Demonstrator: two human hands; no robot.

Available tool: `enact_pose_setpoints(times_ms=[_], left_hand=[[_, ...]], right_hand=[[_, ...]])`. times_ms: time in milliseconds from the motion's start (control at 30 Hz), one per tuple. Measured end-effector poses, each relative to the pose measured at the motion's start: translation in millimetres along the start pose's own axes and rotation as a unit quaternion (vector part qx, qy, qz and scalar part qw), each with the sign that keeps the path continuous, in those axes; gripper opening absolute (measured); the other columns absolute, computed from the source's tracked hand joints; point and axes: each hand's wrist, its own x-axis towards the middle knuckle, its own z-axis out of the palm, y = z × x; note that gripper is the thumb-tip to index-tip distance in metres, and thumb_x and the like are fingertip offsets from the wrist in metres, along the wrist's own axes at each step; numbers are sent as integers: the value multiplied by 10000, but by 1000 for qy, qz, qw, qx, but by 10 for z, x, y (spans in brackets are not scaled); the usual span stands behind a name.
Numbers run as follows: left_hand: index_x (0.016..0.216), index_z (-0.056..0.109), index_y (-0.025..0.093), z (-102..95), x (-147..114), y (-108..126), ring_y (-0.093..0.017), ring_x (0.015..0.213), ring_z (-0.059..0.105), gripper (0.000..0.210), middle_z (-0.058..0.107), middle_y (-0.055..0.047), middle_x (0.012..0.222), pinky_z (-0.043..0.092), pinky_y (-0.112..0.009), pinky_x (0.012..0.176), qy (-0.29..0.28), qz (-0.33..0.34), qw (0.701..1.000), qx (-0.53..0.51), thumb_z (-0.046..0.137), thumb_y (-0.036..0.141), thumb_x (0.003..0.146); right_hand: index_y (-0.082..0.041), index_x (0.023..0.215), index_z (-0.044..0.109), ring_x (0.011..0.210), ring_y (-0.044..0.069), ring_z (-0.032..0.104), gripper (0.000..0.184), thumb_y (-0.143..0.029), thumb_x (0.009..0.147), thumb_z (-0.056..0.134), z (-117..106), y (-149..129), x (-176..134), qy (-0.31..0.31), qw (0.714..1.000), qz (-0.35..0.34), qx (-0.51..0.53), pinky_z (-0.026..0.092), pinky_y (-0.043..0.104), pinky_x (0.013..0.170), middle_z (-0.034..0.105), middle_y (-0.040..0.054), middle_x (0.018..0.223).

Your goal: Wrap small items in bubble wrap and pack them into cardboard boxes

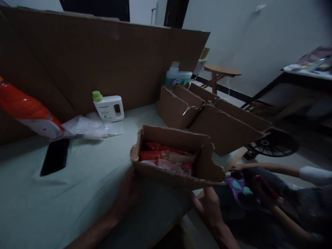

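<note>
A small open cardboard box [178,178] sits tilted in front of me, with several red and pink packets [168,157] inside it. My left hand [128,190] is at the box's near left corner, its fingers partly hidden and dim. Under the near right edge, my right hand [210,205] grips the box from below; its fingertips are out of sight. Both hands appear closed on the cardboard.
Behind the box stand larger open cardboard boxes [223,128] and a blue-green bottle [175,76]. A white jug with green cap [111,109], bubble wrap [90,126], orange bottle [28,107] and black phone [55,157] lie leftward. Another person [293,197] sits at right, near a fan [275,142].
</note>
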Motion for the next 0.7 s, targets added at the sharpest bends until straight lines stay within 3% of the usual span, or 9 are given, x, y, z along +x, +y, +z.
enact_pose_setpoints(times_ms=[100, 200, 367, 467, 700], left_hand=[[1431, 450, 161, 519, 537, 86, -303, 1281, 578, 634, 595, -138, 1406, 435, -527, 1119, -70, 74, 995, -19, 543, 193, 805], [1498, 358, 160, 1043, 979, 187, -327, 1380, 486, 795, 513, -161, 1492, 358, -531, 1184, -114, 115, 987, -19, 602, 164, 741], [1564, 203, 144, 1720, 1267, 236, -374, 1554, 108, 1012, 174, -184, 1670, 135, -576, 1262, -134, 98, 986, -10, 681, 206, 674], [1577, 181, 140, 1952, 1209, 203, -366, 1561, 24, 1040, 41, -180, 1692, 71, -561, 1273, -178, 83, 980, -8, 691, 206, 673], [1588, 162, 108, 2110, 1235, 87, -378, 1552, 87, 1087, 76, -214, 1681, 108, -554, 1270, -245, 90, 964, 38, 682, 188, 637]], right_hand=[[-219, 1037, 656, 930, 342, 687, 393, -553, 831, 647, -294, 241, 77, 56, 997, 38, -24, 566, 472, 788, 717, 119, 962], [-237, 1109, 648, 919, 333, 688, 414, -548, 836, 656, -455, 406, 69, 91, 990, 100, -38, 560, 459, 772, 704, 112, 1004], [-183, 1383, 524, 899, 281, 704, 662, -555, 847, 637, -419, 470, 70, 125, 980, 151, 19, 575, 365, 653, 662, 149, 1203], [-202, 1484, 445, 1025, 277, 693, 722, -504, 861, 650, -355, 483, 121, 128, 979, 143, 68, 591, 360, 753, 606, 157, 1345], [-196, 1499, 437, 1371, 324, 494, 694, -478, 892, 618, -260, 700, 252, 110, 987, 103, 52, 450, 510, 1090, 509, 160, 1487]])
